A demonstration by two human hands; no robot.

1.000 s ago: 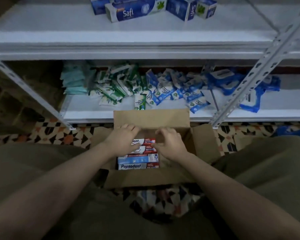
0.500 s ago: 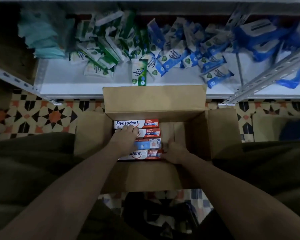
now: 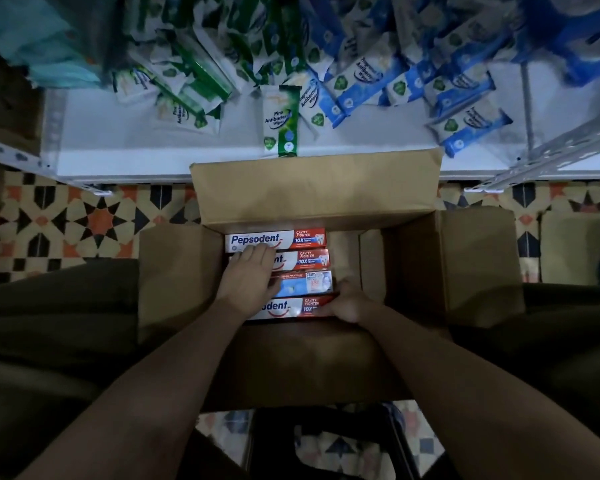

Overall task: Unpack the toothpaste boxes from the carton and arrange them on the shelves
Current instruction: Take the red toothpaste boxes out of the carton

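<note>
Reaching into the open brown corrugated carton (image 3: 413,271), we have both hands down on the row of four long, glossy toothpaste boxes (image 3: 312,261), white and red with one pale blue among them, lying flat and side by side against its left wall. Our left hand (image 3: 248,277) lies flat and spread across the second and third boxes, fingertips touching the farthest one; its grip is open and encloses nothing. Our right hand (image 3: 347,301) is curled at the right end of the nearest box, fingers bent over its edge, though whether it has truly closed on that box we cannot tell, since the fingertips are hidden.

To lift well, we judge it best to press the stack steady with the flat hand while the curled one pries up the near box by its end, then slide fingers underneath along its length. The thin printed card is slick and will dent if pinched at the middle; holding by the stiff end flaps seems safer. Right of the grip the carton's bare floor gives room to tip a box out. Beyond the grip, past the upright far flap, the white metal shelf (image 3: 187,147) carries soft crinkled packets of green and blue wipes (image 3: 281,123), leaving a clear strip along its front edge
</note>
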